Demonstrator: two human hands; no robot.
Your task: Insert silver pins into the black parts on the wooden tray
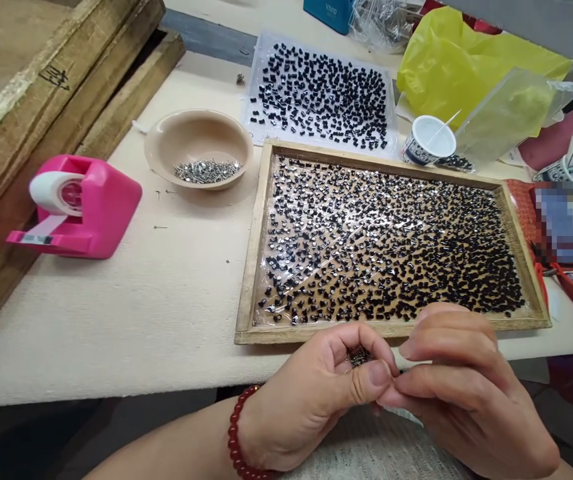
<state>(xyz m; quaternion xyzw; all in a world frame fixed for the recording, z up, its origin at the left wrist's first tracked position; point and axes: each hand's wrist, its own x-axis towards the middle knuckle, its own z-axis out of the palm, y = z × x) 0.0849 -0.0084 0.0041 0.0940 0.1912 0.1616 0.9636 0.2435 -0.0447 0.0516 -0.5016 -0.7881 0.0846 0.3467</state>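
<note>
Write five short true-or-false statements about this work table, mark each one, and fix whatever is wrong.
1. The left hand is curled around small shiny pieces. True.
2. The red bead bracelet circles the right wrist. False: the red bead bracelet circles the left.
3. The beige bowl holds a heap of metal pins. True.
4. The right hand reaches into the beige bowl. False: the right hand is at the left hand's fingertips, well away from the bowl.
5. A thin white stick leans in the patterned cup. True.
</note>
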